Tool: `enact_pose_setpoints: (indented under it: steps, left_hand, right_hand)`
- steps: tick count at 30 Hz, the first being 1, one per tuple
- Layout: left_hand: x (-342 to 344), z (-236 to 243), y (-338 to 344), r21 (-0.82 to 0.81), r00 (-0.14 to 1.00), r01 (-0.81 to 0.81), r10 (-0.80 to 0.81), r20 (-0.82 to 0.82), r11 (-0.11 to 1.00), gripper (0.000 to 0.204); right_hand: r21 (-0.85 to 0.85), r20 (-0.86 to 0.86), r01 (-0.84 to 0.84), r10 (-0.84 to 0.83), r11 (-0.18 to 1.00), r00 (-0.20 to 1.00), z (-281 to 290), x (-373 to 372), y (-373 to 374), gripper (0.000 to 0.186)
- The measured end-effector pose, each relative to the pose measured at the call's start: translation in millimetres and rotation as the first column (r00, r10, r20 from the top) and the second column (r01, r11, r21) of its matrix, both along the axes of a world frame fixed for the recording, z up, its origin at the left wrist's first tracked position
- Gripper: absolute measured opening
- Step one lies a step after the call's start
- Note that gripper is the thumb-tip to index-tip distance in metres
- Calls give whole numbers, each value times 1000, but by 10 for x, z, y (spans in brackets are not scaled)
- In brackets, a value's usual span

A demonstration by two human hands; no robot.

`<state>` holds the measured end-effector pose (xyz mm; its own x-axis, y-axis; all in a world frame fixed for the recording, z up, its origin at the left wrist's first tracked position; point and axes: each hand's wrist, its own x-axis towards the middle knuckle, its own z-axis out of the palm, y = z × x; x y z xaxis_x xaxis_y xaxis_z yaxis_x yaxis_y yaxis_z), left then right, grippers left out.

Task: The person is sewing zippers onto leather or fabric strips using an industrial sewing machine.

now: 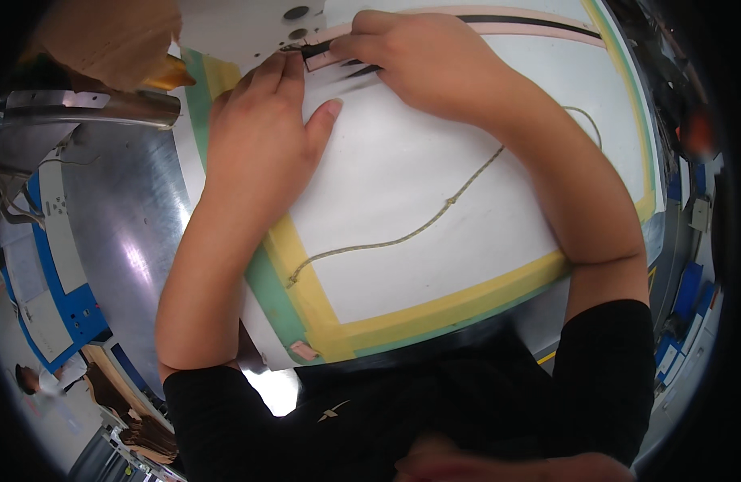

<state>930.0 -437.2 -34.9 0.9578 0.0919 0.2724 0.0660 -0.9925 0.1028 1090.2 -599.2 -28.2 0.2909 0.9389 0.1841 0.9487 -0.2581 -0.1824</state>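
My left hand [262, 132] lies flat near the sheet's far left, thumb spread, its fingertips at the end of a pink strip [523, 22] with a black band along it. My right hand [423, 60] is closed beside them over the same strip. From under its fingers juts a slim dark pointed tool [361, 71], blurred and mostly hidden; its kind cannot be told. Beneath both hands is a white sheet [386, 169], edged with yellow and green tape [451, 301]. A knotted thin cord [403, 238] curves across it and passes under my right forearm.
A metal cylinder [137, 110] and a brown covering [109, 36] stand at the upper left, close to my left hand. A white plate with dark round holes [296, 14] lies beyond the strip. Bare metal tabletop [121, 193] shows at left. A person [53, 377] is far off, lower left.
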Motion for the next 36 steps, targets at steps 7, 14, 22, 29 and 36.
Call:
enact_pose_setpoints:
  steps: [7,14,22,29,36]
  left_hand:
    - [-2,16,-14,-1,998,-25,25,-50,1000,58]
    - [-10,49,-37,-28,997,-37,35,-63,999,58]
    - [-16,13,-19,-6,998,-36,36,-49,999,59]
    - [-22,18,-31,2,997,-28,28,-67,1000,61]
    - [-23,47,-62,12,994,-72,73,-87,997,63]
  right_hand:
    - [10,6,-7,7,1000,1000,-9,2,3,39]
    - [42,11,-25,24,999,1000,-26,-1,3,39]
    - [2,19,-12,12,1000,1000,-17,-7,28,37]
    - [11,24,-33,32,999,999,-15,7,23,37]
    - [-34,7,20,-19,999,1000,5,-49,-10,40]
